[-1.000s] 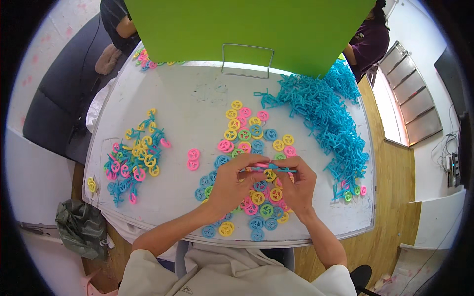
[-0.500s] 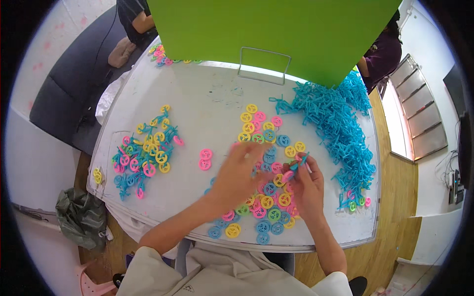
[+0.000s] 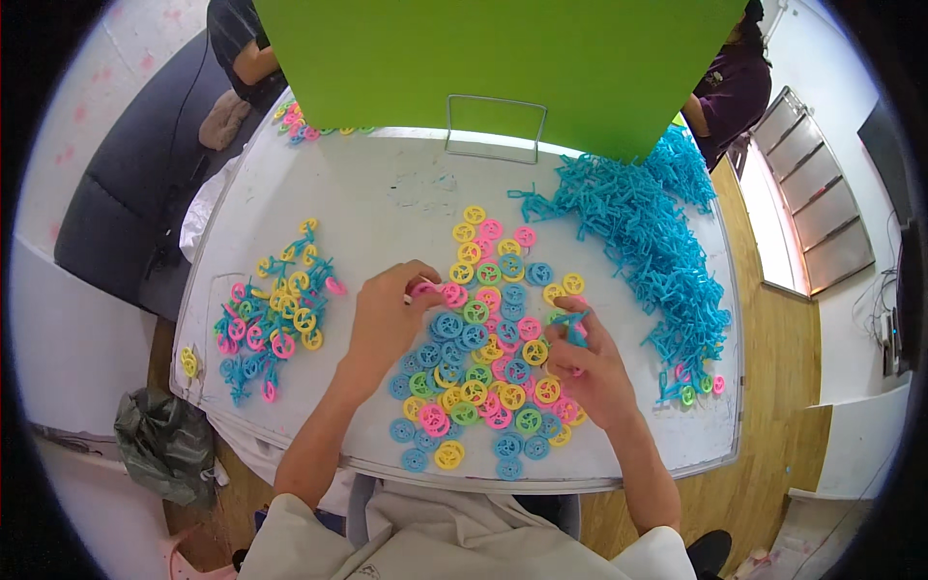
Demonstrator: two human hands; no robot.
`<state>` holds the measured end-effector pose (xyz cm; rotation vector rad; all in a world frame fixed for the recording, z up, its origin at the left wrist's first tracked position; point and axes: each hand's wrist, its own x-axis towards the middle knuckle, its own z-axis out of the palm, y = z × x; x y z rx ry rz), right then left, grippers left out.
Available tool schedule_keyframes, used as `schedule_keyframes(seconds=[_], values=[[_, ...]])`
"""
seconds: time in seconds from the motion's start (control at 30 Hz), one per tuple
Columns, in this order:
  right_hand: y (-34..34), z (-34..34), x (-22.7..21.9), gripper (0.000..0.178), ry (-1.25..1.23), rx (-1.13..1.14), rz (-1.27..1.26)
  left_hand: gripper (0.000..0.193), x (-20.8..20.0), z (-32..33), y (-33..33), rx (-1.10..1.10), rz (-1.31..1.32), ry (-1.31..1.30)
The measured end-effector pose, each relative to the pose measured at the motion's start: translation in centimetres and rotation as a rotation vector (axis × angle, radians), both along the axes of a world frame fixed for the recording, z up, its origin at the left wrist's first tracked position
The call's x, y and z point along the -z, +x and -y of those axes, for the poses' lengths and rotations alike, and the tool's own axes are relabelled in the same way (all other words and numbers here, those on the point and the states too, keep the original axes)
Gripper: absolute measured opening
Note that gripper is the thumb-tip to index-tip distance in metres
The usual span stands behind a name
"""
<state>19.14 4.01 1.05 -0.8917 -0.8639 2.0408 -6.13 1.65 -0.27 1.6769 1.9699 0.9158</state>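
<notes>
My left hand [image 3: 391,307] is closed at the left edge of the loose wheel pile, its thumb and fingers pinching a small pink plastic wheel [image 3: 422,288]. Another pink wheel [image 3: 453,295] lies right by its fingertips. To the right of the pile, my right hand [image 3: 594,365] is curled round a blue plastic piece [image 3: 576,331] like those in the heap; the fingers partly hide it. Between both hands spread many spoked wheels [image 3: 474,391] in pink, yellow, blue and green, some overlapping.
A large heap of blue plastic pieces [image 3: 657,242] covers the table's right side. Blue pieces with wheels form a cluster [image 3: 280,309] at left. A green panel [image 3: 483,58] with a wire frame [image 3: 493,155] stands at the far edge. Two other people sit beyond it.
My left hand has moved left from over the pile and taken a pink wheel. My right hand has shifted slightly down, still holding the blue piece. The view has shifted a little.
</notes>
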Motion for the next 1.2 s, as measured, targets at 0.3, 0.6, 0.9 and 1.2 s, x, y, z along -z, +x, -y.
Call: schedule_keyframes(seconds=[0.3,0.6,0.9,1.2], values=[[-0.1,-0.3,1.3,0.024,0.442,-0.094,0.38,0.017,-0.2,1.3,4.8,0.131,0.943,-0.079],[-1.2,0.9,2.3,0.019,0.466,-0.014,0.556,0.014,0.9,1.8,7.1,0.114,1.146,-0.223],[-1.9,1.2,1.6,0.021,0.381,-0.018,0.453,0.013,2.0,2.2,7.5,0.138,0.772,0.004],[-2.0,1.2,1.7,0.027,0.112,0.023,0.197,0.011,2.9,2.3,8.4,0.119,0.773,0.328]])
